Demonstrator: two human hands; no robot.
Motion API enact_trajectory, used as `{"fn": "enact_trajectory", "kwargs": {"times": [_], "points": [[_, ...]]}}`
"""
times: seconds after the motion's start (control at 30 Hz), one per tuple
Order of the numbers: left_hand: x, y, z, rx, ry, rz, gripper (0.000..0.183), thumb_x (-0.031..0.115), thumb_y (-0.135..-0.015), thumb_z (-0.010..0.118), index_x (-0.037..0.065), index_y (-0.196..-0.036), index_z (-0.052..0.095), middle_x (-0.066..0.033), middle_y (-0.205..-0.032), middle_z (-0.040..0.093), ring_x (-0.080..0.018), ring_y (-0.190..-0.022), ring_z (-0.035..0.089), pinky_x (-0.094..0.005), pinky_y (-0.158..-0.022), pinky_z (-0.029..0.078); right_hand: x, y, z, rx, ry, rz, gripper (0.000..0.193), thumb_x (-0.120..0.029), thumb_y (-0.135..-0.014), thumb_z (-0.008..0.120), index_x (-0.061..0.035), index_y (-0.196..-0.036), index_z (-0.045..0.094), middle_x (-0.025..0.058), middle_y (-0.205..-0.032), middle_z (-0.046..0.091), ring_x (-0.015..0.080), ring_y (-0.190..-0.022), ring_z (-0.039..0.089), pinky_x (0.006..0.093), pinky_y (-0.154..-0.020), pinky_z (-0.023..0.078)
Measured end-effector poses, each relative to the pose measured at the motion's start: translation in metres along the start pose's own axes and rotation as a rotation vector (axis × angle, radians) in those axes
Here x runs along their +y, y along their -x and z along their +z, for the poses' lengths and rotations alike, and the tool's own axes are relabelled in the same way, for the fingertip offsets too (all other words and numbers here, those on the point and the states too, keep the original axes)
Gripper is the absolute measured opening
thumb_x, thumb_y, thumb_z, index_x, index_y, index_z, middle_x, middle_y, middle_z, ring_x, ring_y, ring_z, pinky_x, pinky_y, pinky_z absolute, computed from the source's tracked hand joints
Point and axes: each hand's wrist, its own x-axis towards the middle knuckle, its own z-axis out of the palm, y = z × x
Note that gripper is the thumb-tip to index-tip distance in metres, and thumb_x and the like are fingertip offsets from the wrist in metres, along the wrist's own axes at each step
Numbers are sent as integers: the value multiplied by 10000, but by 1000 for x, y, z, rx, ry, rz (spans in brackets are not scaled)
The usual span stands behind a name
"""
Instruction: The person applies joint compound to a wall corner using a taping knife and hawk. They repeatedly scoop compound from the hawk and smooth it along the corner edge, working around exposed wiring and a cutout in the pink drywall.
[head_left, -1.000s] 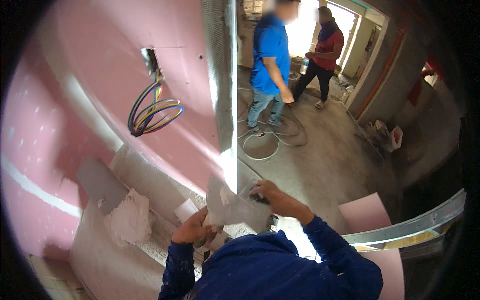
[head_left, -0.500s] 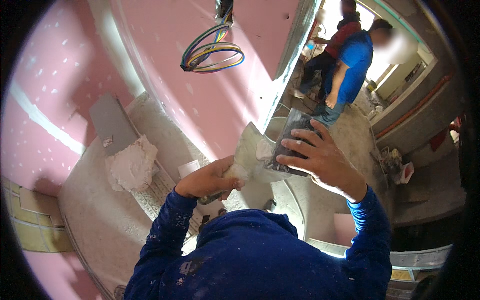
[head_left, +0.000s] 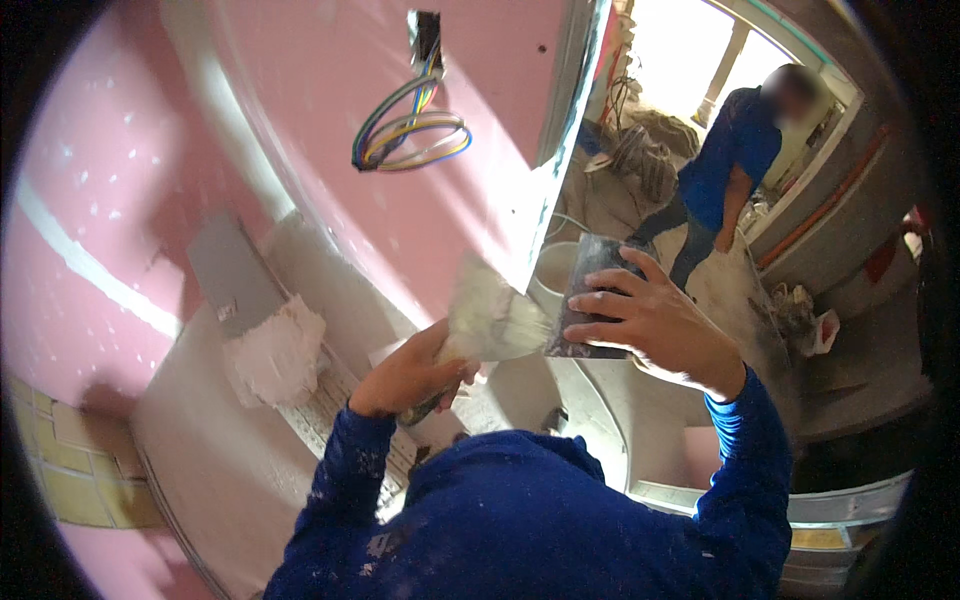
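My left hand [head_left: 412, 372] is closed round the handle of a wide putty knife [head_left: 490, 318]. Its broad blade is pale, streaked with compound and blurred. In my right hand [head_left: 665, 318] is a dark rectangular plate [head_left: 592, 262], perhaps a scraper blade, with my fingers spread over its face and the thumb hidden behind. The plate's lower left edge meets, or nearly meets, the right side of the knife blade; whether they touch I cannot tell. Both tools are held in front of my chest, below a pink wallboard panel [head_left: 400, 230].
Coiled coloured wires [head_left: 410, 140] hang from a box opening in the panel. At left, a grey board [head_left: 232, 275] lies near a pile of whitish compound [head_left: 275, 350]. A bucket [head_left: 553, 268] stands behind the plate. A person in blue [head_left: 735, 150] is at upper right.
The white lump on the knife blade is now spread into streaks. The knife has shifted slightly left. The person in blue has moved right; another in red has gone from view.
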Motion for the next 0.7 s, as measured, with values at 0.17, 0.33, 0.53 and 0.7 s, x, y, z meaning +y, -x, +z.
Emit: {"fn": "enact_trajectory", "kwargs": {"times": [0.17, 0.33, 0.53, 0.7], "points": [[-8, 29, -23, 250, 70, 68, 364, 128, -906, 592, 6, -1239, 511, -58, -850, 620, -107, -584, 567, -249, -500, 479, 54, 16, 19, 519, -1242, 479, 554, 84, -775, 585, -114, -1292, 576, 84, -1192, 649, 275, -1171, 582, 445, -1070, 412], [-19, 47, -32, 317, -6, -14, 375, 178, -914, 628, 17, -1231, 507, -69, -884, 636, -116, -631, 586, -253, -508, 485, 98, -8, -7, 1064, -1943, 255, 459, -34, -853, 596, -6, -1307, 542, 138, -1220, 640, 262, -1090, 631, 398, -975, 501], [-20, 57, -29, 282, 71, 9, 540, 288, -894, 681, 25, -1315, 469, -62, -898, 644, -110, -577, 570, -231, -494, 476, 121, -70, -97, 1067, -178, 144, 514, -10, -933, 488, -117, -1436, 498, 125, -1308, 609, 263, -1198, 575, 400, -1032, 458], [-23, 71, -27, 262, 170, 78, 429, 210, -929, 645, 6, -1271, 483, -63, -887, 632, -125, -611, 578, -259, -524, 485, 134, -114, -110, 1165, 121, 148, 651, 81, -863, 526, -256, -1421, 530, 73, -1383, 559, 287, -1265, 514, 422, -1072, 414]]}}
